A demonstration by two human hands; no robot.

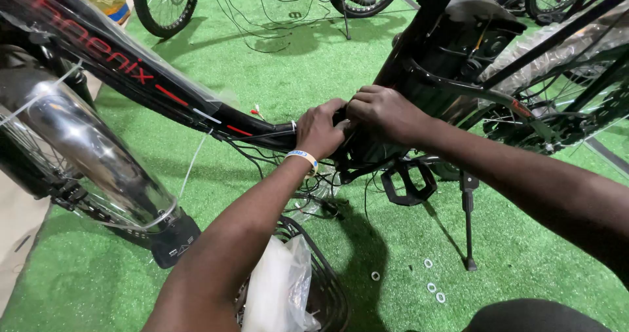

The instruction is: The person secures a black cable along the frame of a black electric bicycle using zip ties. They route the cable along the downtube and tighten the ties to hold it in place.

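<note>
A black bicycle frame with red stripes (118,66), wrapped in clear plastic, slants down from the upper left to its bottom bracket in the middle. My left hand (320,129), with a white wristband on its wrist, grips the frame just where the tube ends. My right hand (385,112) is pressed against it, fingers curled over a black part at the same spot. What the fingers hold is hidden. A black pedal (407,182) hangs just below the hands. Loose black cables (262,156) run under the tube.
A shiny mudguard (98,158) in plastic sits at left. A black wire basket (321,286) with a white plastic bag (278,289) lies below my left arm. The kickstand (468,227) stands on green turf near small washers (432,287). Other bicycles stand behind.
</note>
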